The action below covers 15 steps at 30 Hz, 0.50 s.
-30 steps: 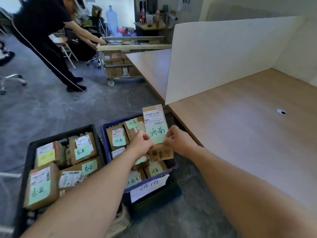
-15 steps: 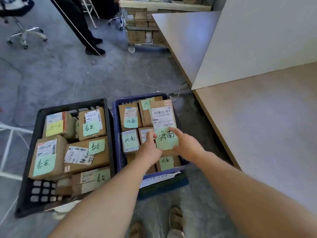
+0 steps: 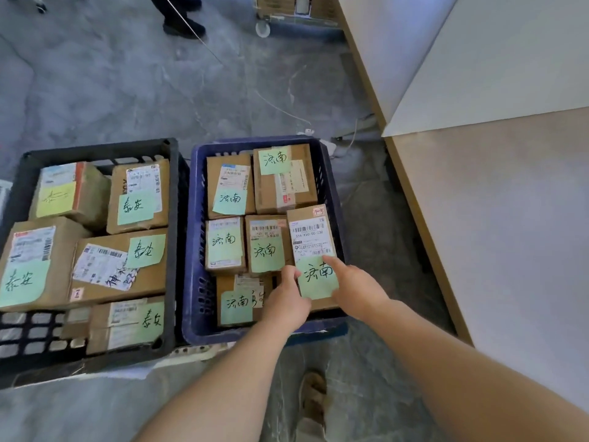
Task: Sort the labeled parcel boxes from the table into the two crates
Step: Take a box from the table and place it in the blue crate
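You've got the long brown cardboard parcel box (image 3: pixel 310 232) held at its near end with both hands. Your left hand (image 3: pixel 285 303) has its thumb on the left edge, and your right hand (image 3: pixel 358 288) has a finger laid over the green sticky note (image 3: pixel 318 277). The box is in the blue plastic crate (image 3: pixel 195 237), on or just above the parcels under your grip, can't tell which.

Heads up: the far end reaches well past your fingers with nothing holding it. Let go early and it could tip over the rim just right of your grip. That finger could also drag the note off. The black plastic crate (image 3: pixel 95 151) left of your grip looks like the other label's, so don't drift over.
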Available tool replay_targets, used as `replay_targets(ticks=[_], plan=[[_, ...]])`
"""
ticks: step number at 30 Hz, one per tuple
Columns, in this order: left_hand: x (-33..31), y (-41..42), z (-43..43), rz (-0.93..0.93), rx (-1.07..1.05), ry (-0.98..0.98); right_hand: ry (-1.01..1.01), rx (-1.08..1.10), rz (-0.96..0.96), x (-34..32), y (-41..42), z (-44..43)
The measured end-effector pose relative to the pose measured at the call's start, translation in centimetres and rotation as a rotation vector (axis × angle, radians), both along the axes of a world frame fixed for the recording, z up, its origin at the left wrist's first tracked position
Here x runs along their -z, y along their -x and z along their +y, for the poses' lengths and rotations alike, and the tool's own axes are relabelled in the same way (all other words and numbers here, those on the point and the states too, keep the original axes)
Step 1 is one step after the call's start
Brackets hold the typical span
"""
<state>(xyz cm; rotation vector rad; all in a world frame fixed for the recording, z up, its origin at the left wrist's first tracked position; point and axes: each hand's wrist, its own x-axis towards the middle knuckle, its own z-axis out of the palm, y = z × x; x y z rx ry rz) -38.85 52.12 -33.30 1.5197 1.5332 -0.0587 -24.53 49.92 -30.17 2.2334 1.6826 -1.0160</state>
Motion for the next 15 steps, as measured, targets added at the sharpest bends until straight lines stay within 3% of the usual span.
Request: replay_targets(ticks=[15], plan=[[8.1, -1.3, 2.4, 0.004, 0.036, 0.067, 0.168, -0.127, -0.163, 8.6, 1.0, 4.8]])
